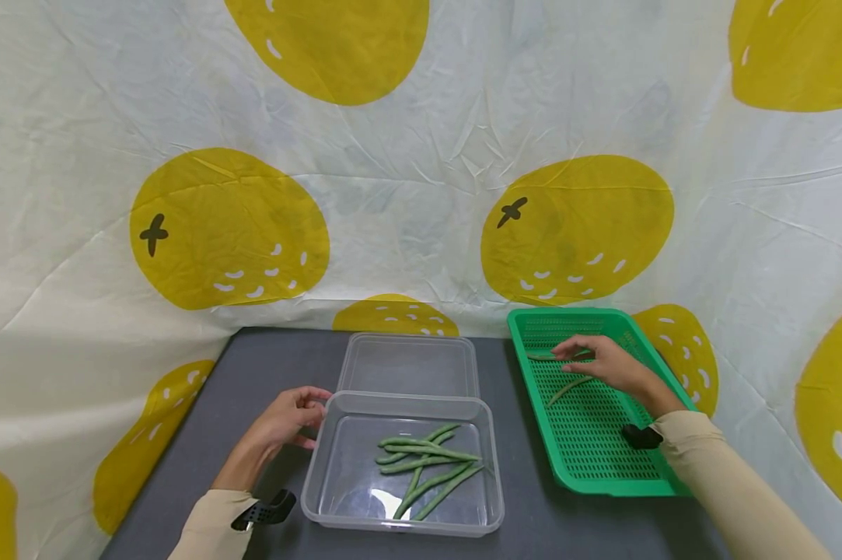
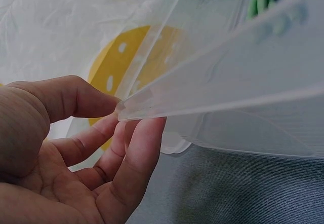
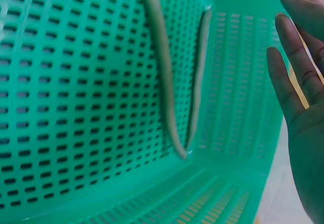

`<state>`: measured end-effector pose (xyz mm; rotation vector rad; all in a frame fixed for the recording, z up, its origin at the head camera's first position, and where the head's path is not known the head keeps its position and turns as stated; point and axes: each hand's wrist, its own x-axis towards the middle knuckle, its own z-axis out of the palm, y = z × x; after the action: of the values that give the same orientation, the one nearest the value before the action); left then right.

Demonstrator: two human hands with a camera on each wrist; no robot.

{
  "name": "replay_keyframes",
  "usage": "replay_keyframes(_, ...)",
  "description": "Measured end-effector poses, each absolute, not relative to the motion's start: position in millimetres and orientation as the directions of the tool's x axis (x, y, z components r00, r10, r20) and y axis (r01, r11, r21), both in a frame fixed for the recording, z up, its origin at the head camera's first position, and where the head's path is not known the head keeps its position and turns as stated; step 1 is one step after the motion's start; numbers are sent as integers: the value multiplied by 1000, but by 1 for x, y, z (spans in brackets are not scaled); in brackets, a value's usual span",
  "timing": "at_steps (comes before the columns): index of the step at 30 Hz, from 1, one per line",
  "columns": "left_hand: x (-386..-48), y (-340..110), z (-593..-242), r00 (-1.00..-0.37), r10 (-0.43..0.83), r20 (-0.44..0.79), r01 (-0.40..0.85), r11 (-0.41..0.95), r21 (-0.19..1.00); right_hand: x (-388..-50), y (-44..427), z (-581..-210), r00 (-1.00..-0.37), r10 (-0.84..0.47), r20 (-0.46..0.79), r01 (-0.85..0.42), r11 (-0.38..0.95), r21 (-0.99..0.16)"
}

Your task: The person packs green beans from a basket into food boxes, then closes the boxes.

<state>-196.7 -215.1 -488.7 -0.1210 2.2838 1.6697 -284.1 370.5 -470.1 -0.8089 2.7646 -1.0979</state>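
Note:
My left hand [image 1: 291, 420] pinches the left rim of a clear plastic container [image 1: 354, 533]; in the left wrist view the thumb and fingertips meet at the container's corner [image 2: 147, 107]. Several green beans [image 1: 427, 459] lie crossed over one another inside, toward its right half. Over the far part of a green perforated basket [image 1: 567, 459] hovers my right hand [image 1: 602, 362], its fingers loosely bent and holding nothing. Two green beans lie below it; the right wrist view shows one bean [image 3: 164, 67] on the basket floor and another bean [image 3: 199, 77] near the end wall.
Behind the container lies a clear flat lid [image 1: 410, 362]. Everything rests on a dark grey table [image 1: 267, 358]. A white cloth with yellow fruit prints [image 1: 407, 202] hangs behind and on both sides.

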Motion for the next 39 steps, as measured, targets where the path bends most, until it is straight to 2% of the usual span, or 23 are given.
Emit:
replay_keyframes(14, -196, -215, -492, -951, 107, -290, -243, 321, 915, -290, 395, -500, -903, -429, 8, -324, 672, -666)
replay_keyframes(32, -196, -216, -491, -951, 108, -290, -243, 319, 916, -288, 414, -524, -858, -511, -43, -345, 637, -689)
replay_keyframes(39, -196, -216, -492, -952, 105, -289, -242, 324, 915, -287, 417, -529, -874, -480, -73, -304, 659, -689)
